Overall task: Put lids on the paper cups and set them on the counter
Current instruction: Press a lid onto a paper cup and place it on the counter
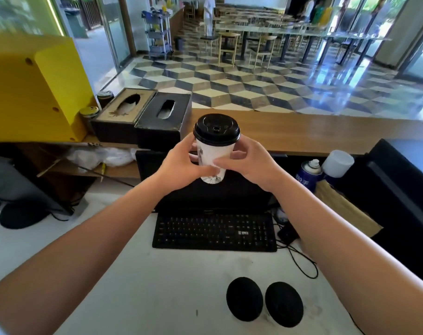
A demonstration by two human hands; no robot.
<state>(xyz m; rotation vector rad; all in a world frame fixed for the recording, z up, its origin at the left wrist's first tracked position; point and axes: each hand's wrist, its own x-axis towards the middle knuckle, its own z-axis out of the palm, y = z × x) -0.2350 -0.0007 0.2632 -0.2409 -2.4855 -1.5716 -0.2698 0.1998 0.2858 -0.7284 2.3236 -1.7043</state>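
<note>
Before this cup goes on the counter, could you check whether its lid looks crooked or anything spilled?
Nothing stands out: the black lid sits evenly on the paper cup, gripped by the left hand and right hand; no spill shows.

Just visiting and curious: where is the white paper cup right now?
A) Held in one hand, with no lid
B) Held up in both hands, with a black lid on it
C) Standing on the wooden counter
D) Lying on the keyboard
B: the left hand and the right hand both curl round the paper cup, which carries a black lid and is held in the air short of the wooden counter, not resting on it.
</note>
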